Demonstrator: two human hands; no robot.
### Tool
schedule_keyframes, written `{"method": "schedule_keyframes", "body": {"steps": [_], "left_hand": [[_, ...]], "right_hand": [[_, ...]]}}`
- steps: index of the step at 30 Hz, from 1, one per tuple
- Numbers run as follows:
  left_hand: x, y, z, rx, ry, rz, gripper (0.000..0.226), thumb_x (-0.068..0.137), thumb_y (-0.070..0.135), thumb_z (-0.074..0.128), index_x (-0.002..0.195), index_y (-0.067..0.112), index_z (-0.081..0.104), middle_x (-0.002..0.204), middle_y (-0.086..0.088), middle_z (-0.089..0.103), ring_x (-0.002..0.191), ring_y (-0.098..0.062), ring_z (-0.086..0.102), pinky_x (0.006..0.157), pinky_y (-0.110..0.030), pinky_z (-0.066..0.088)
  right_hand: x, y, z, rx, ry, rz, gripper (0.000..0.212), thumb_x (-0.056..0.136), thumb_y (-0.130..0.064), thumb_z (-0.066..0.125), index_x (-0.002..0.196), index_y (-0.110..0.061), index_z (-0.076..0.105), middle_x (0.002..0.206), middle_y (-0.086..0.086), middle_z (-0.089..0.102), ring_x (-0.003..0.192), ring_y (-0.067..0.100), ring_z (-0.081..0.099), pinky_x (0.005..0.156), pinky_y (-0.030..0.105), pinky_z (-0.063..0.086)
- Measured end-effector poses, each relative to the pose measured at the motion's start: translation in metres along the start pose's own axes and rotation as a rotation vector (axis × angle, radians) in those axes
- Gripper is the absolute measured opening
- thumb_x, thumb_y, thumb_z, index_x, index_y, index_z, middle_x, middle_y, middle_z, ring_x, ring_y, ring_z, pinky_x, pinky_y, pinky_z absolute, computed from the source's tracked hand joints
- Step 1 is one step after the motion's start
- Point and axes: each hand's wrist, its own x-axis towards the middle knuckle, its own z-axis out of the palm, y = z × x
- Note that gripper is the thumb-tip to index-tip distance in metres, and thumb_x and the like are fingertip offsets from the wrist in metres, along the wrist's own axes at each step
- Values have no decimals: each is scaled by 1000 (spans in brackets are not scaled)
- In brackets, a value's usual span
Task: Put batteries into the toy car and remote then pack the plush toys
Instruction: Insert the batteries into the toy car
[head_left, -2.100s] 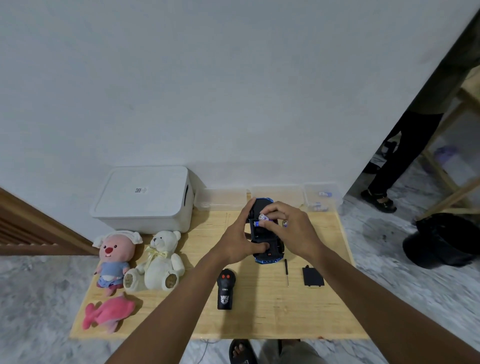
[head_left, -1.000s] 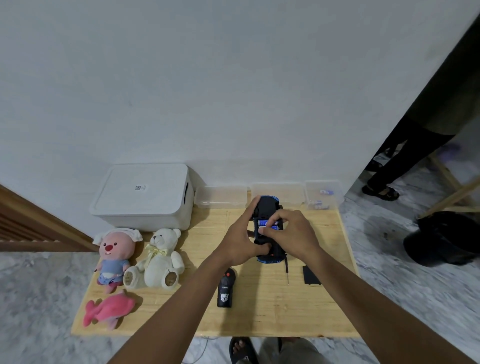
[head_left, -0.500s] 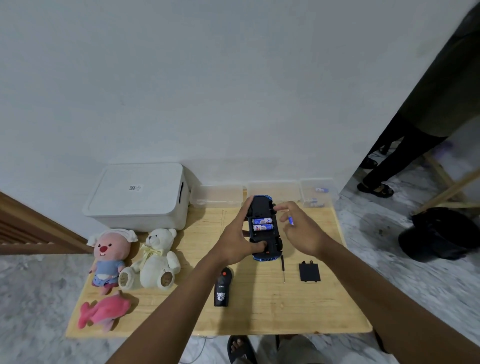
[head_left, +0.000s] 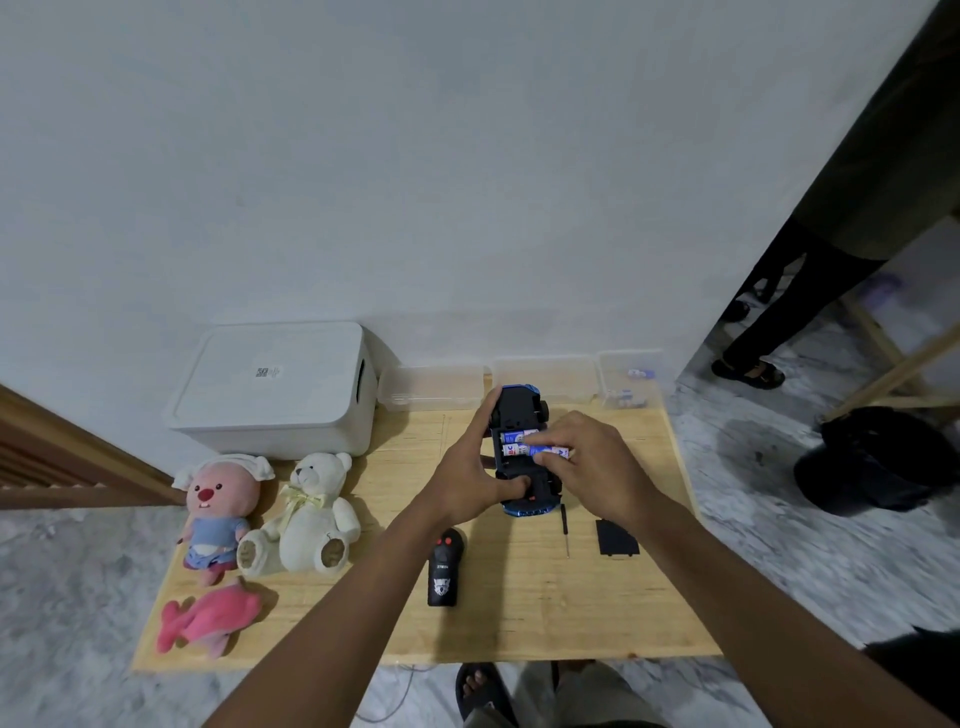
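Note:
The blue toy car (head_left: 521, 410) lies upside down on the wooden table (head_left: 519, 623). My left hand (head_left: 470, 478) grips its left side. Blue and white batteries (head_left: 515, 442) sit in the open compartment. My right hand (head_left: 589, 467) pinches a battery (head_left: 551, 452) at the compartment's right edge. The black remote (head_left: 445, 569) lies in front of the car. A pink beaver plush (head_left: 218, 504), a white bear plush (head_left: 306, 514) and a pink fish plush (head_left: 205, 621) sit at the table's left.
A white lidded box (head_left: 270, 387) stands at the back left. Clear trays (head_left: 431, 387) line the back edge; the right one (head_left: 628, 387) holds batteries. A small screwdriver (head_left: 565, 527) and the black battery cover (head_left: 615, 538) lie right of the car. A person's legs (head_left: 769, 322) stand at right.
My right hand came back from the right with a battery and now holds it at the car's compartment. My left hand kept its hold on the car.

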Motion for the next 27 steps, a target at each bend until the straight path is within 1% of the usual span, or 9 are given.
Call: {"method": "schedule_keyframes", "body": {"steps": [3,5,7,11,14,16,19,23,27], "left_hand": [[-1,0,2,-4,-14,-8,116,79,3,81,160,50,12,135,13,62,109,-12,70,99,-32,56],[-2,1,3,-4,-14,-9,116,79,2,81,161,48,12,133,15,62,108,-12,70,95,-28,57],[-3,1,3,1,0,0,116,79,4,81,160,50,12,137,15,60,111,-13,69,94,-29,58],[-5,1,1,0,25,3,115,79,6,80,159,52,13,143,18,56,113,-15,69,99,-35,57],[-6,1,1,16,23,0,115,78,7,80,160,51,12,142,20,56,113,-12,68,97,-29,56],[-6,1,2,17,26,-7,115,79,7,80,160,50,12,141,20,56,112,-9,68,92,-21,55],[-6,1,3,16,41,-19,115,79,8,81,160,50,11,142,17,55,110,-4,67,85,-12,52],[-6,3,4,20,54,-30,115,79,12,83,160,50,11,141,19,55,114,-4,66,88,-14,53],[-8,1,6,16,66,-41,115,79,14,84,160,51,12,138,21,56,114,0,64,89,-15,54]], "right_hand": [[-2,-5,2,6,-59,24,21,87,-17,77,106,-25,78,95,-9,71,85,5,63,74,18,47],[-4,-8,6,24,-5,35,14,83,-18,79,95,-26,78,88,-13,70,80,2,62,71,19,46],[-4,-8,11,-14,73,34,13,81,-22,81,92,-26,78,92,-10,65,81,3,58,74,22,46],[-10,-4,19,24,281,194,32,70,-36,91,92,-25,70,88,-11,57,74,0,54,65,18,42],[-14,-3,27,137,334,295,39,65,-37,93,90,-19,69,78,-6,66,73,9,65,64,23,51],[-16,-5,30,205,371,326,36,65,-34,94,88,-17,72,75,-5,69,72,10,67,64,21,53],[-19,-7,36,267,430,349,26,67,-30,93,80,-18,74,72,-10,71,71,7,69,68,28,57],[-29,-11,47,182,488,284,15,76,-31,86,81,-24,74,83,-14,71,73,8,66,68,32,56],[-33,-13,53,87,512,229,12,81,-26,83,88,-18,77,91,-8,69,76,11,65,66,23,46]]}}
